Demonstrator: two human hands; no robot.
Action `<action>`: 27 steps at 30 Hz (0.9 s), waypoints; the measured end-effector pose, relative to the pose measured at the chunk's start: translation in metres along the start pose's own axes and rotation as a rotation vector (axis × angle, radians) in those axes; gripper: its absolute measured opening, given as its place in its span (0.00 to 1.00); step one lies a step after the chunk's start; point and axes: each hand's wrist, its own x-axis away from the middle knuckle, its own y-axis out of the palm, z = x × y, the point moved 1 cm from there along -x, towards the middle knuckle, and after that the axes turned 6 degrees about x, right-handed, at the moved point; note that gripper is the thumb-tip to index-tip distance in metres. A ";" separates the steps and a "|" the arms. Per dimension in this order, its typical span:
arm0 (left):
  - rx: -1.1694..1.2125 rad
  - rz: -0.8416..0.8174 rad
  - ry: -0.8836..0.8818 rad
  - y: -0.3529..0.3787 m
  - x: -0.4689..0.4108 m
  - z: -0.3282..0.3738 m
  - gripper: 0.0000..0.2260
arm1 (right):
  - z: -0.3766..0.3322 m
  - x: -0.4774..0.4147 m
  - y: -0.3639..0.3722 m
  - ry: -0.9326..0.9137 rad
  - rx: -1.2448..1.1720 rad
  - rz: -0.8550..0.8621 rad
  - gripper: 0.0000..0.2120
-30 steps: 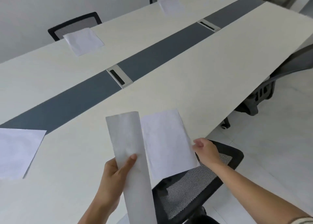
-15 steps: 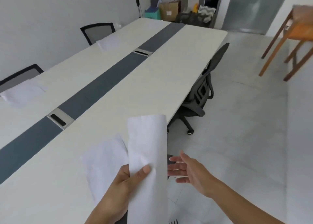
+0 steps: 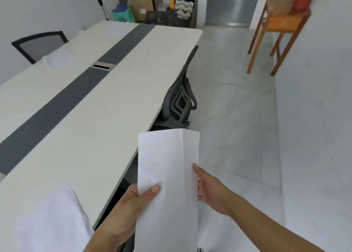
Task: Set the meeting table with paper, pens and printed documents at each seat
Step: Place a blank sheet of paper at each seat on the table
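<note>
My left hand (image 3: 123, 210) grips a curved stack of white paper (image 3: 167, 175), thumb on its front, held upright beside the table's right edge. At the stack's right edge my right hand (image 3: 209, 189) has its fingers reaching behind the sheets; whether they pinch the paper is hidden. One white sheet (image 3: 55, 219) lies on the long cream table (image 3: 106, 118) at the near seat. Another sheet (image 3: 59, 58) lies across the table at the far-left seat, and a faint one (image 3: 114, 30) lies farther along that side.
A black office chair (image 3: 181, 99) is tucked at the table's right side, ahead of me. A mesh chair back (image 3: 38, 44) stands at far left. A grey strip with a cable hatch (image 3: 102, 66) runs down the table. A wooden stand (image 3: 280, 29) and boxes (image 3: 142, 6) are further away.
My view has swung along the table toward its far end. The sheet left on the table has slid to my lower left. My right hand moved from open air to the stack's right edge.
</note>
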 end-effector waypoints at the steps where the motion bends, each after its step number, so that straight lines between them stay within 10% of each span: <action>1: -0.004 0.021 -0.003 0.001 -0.013 0.004 0.16 | -0.006 -0.007 -0.006 -0.013 -0.045 0.018 0.25; 14: -0.182 0.279 0.124 0.031 -0.223 0.109 0.10 | -0.169 -0.091 -0.133 -0.199 0.160 0.488 0.08; 27: -0.175 0.442 0.177 0.096 -0.399 0.182 0.15 | -0.284 -0.186 -0.286 -0.139 0.303 0.347 0.10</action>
